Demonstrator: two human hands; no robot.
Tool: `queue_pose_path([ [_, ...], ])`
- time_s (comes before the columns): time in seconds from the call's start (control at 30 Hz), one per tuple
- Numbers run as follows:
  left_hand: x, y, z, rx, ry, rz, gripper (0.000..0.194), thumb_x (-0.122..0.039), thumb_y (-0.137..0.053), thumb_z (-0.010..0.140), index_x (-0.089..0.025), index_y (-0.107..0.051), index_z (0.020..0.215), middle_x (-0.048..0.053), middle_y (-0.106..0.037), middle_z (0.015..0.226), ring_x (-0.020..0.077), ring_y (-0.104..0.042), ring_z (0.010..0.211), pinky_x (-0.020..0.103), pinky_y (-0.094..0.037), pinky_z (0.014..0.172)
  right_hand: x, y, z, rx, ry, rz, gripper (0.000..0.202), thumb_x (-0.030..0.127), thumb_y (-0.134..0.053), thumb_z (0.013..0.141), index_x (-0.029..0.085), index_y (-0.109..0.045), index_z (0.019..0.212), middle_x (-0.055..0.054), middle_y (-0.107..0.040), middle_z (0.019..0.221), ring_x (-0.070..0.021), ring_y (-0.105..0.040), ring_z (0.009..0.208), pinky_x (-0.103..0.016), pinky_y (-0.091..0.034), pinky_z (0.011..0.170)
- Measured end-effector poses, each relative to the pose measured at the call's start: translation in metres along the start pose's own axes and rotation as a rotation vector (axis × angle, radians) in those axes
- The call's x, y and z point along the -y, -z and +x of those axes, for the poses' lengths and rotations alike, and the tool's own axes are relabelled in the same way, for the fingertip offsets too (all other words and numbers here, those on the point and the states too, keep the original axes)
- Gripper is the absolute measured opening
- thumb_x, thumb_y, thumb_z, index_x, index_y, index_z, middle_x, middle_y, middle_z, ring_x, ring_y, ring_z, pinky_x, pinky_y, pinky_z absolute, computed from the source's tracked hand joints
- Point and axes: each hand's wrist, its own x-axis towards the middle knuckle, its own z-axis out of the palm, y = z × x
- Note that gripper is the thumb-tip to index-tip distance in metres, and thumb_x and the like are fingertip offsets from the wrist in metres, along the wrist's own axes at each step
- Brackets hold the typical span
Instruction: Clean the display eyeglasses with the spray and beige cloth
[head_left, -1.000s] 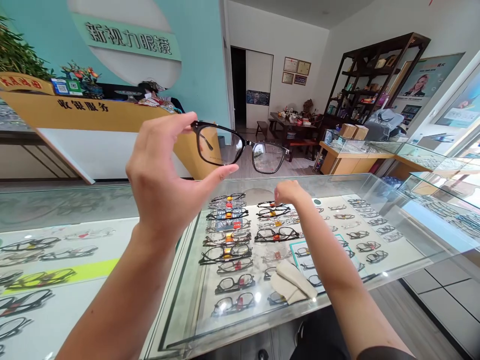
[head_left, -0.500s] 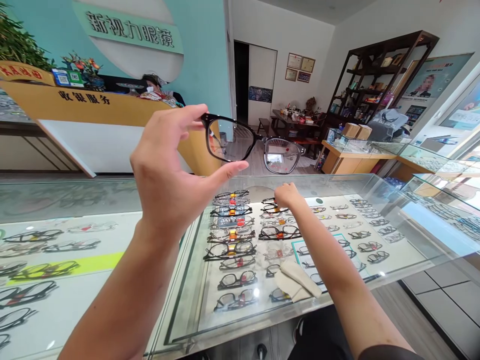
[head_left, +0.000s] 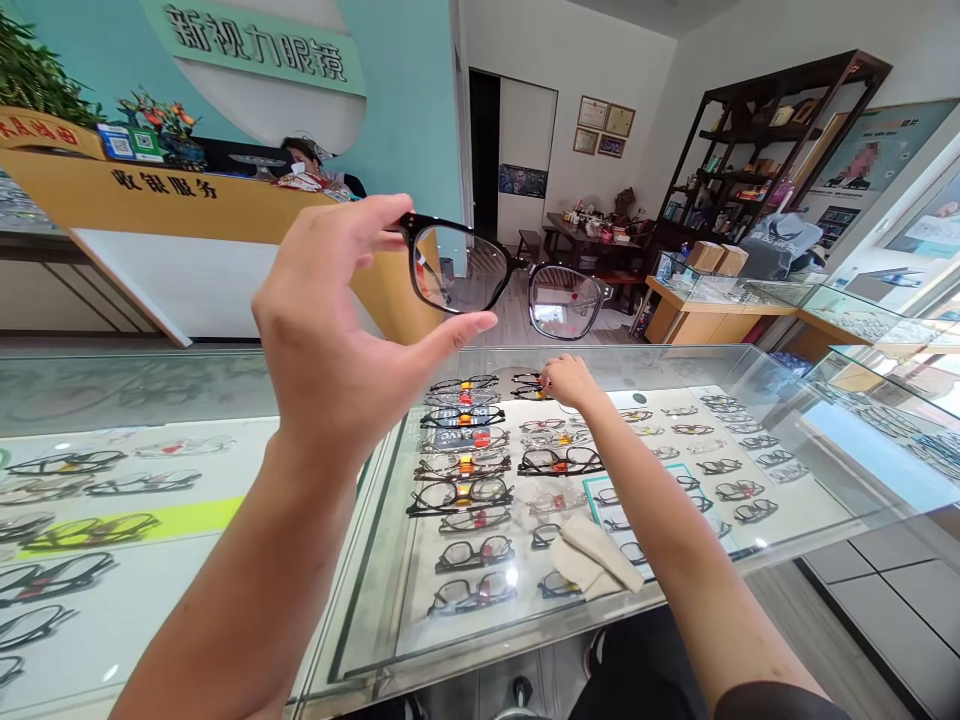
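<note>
My left hand [head_left: 330,300] is raised in front of me, pinching a pair of black-framed eyeglasses [head_left: 457,268] by one end of the frame. Its clear lenses face me and the frame tilts down to the right. Farther off, my right hand [head_left: 571,382] is over the glass display case [head_left: 420,655], toward its back edge, with curled fingers. Dark eyeglasses [head_left: 527,380] with an orange tag show right at its fingertips; what the fingers grip is not clear. Under the glass lie rows of other eyeglasses [head_left: 474,553]. A folded beige cloth [head_left: 596,560] rests near the front.
Another display case [head_left: 60,620] with eyeglasses adjoins on the left. Beyond stands a yellow and white counter [head_left: 247,225] with a person [head_left: 311,160] behind it. More glass cases [head_left: 757,300] line the right side, below a dark shelf unit [head_left: 757,140].
My right hand has shifted slightly left and back, and the dark eyeglasses at its fingertips appear farther back. My left hand still holds the black-framed eyeglasses, slightly higher in view.
</note>
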Motion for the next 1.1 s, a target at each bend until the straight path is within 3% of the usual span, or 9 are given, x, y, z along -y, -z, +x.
queue_pose_path([
  [0.13, 0.001, 0.000, 0.000, -0.018, 0.017, -0.035, 0.120, -0.088, -0.093, 0.057, -0.023, -0.063, 0.152, 0.008, -0.073, 0.133, 0.0337, -0.079, 0.111, 0.058, -0.065, 0.095, 0.000, 0.030, -0.017, 0.030, 0.033, 0.060, 0.034, 0.041, -0.072, 0.107, 0.019, -0.074, 0.132, -0.012, -0.071, 0.146, -0.0297, -0.068, 0.136, -0.056, -0.057, 0.117],
  [0.23, -0.001, 0.003, 0.002, -0.039, 0.071, -0.094, 0.115, -0.082, -0.097, 0.057, -0.021, -0.066, 0.150, 0.009, -0.074, 0.133, 0.0350, -0.078, 0.114, 0.060, -0.064, 0.099, 0.004, 0.045, -0.044, 0.110, 0.080, 0.103, 0.016, 0.037, -0.076, 0.103, 0.026, -0.085, 0.111, -0.009, -0.083, 0.127, -0.0312, -0.072, 0.128, -0.045, -0.054, 0.112],
  [0.33, 0.001, 0.010, 0.004, -0.018, 0.077, -0.124, 0.118, -0.080, -0.098, 0.056, -0.024, -0.064, 0.153, 0.008, -0.071, 0.136, 0.0344, -0.078, 0.115, 0.059, -0.064, 0.101, 0.013, 0.036, -0.077, 0.201, 0.148, 0.109, 0.016, 0.040, -0.091, 0.089, 0.026, -0.088, 0.097, -0.007, -0.087, 0.109, -0.0315, -0.076, 0.115, -0.041, -0.052, 0.105],
  [0.4, 0.002, 0.013, 0.005, -0.012, 0.054, -0.129, 0.119, -0.080, -0.098, 0.057, -0.024, -0.062, 0.155, 0.008, -0.070, 0.138, 0.0344, -0.078, 0.116, 0.058, -0.065, 0.099, 0.017, 0.023, -0.096, 0.206, 0.161, 0.106, 0.023, 0.045, -0.094, 0.086, 0.025, -0.087, 0.094, -0.008, -0.087, 0.113, -0.0332, -0.073, 0.121, -0.042, -0.049, 0.109],
  [0.53, -0.002, 0.016, 0.008, -0.011, 0.063, -0.122, 0.112, -0.077, -0.098, 0.062, -0.022, -0.064, 0.153, 0.010, -0.072, 0.139, 0.0341, -0.077, 0.118, 0.055, -0.066, 0.097, 0.016, 0.001, -0.114, 0.154, 0.140, 0.107, 0.025, 0.046, -0.088, 0.093, 0.022, -0.085, 0.100, -0.010, -0.083, 0.132, -0.0350, -0.066, 0.132, -0.047, -0.043, 0.117],
  [0.77, -0.015, 0.011, 0.008, -0.030, 0.072, -0.118, 0.099, -0.080, -0.091, 0.073, -0.020, -0.066, 0.148, 0.010, -0.075, 0.134, 0.0315, -0.078, 0.114, 0.054, -0.066, 0.096, 0.003, -0.008, -0.112, 0.100, 0.176, 0.146, 0.015, 0.036, -0.087, 0.095, 0.023, -0.083, 0.102, -0.007, -0.081, 0.138, -0.0310, -0.064, 0.135, -0.042, -0.041, 0.117],
  [0.93, -0.015, 0.010, 0.008, -0.035, 0.098, -0.126, 0.105, -0.079, -0.096, 0.063, -0.022, -0.067, 0.147, 0.009, -0.075, 0.134, 0.0322, -0.079, 0.112, 0.054, -0.066, 0.096, -0.005, -0.010, -0.097, 0.065, 0.161, 0.175, 0.009, 0.029, -0.083, 0.099, 0.022, -0.083, 0.105, -0.008, -0.078, 0.145, -0.0300, -0.062, 0.138, -0.040, -0.042, 0.115],
  [1.1, -0.015, 0.008, 0.007, -0.063, 0.089, -0.131, 0.103, -0.081, -0.094, 0.066, -0.022, -0.067, 0.146, 0.009, -0.076, 0.132, 0.0335, -0.079, 0.115, 0.055, -0.066, 0.097, -0.005, -0.012, -0.073, 0.055, 0.174, 0.221, 0.014, 0.031, -0.083, 0.099, 0.023, -0.082, 0.110, -0.008, -0.079, 0.141, -0.0281, -0.064, 0.135, -0.037, -0.045, 0.110],
])
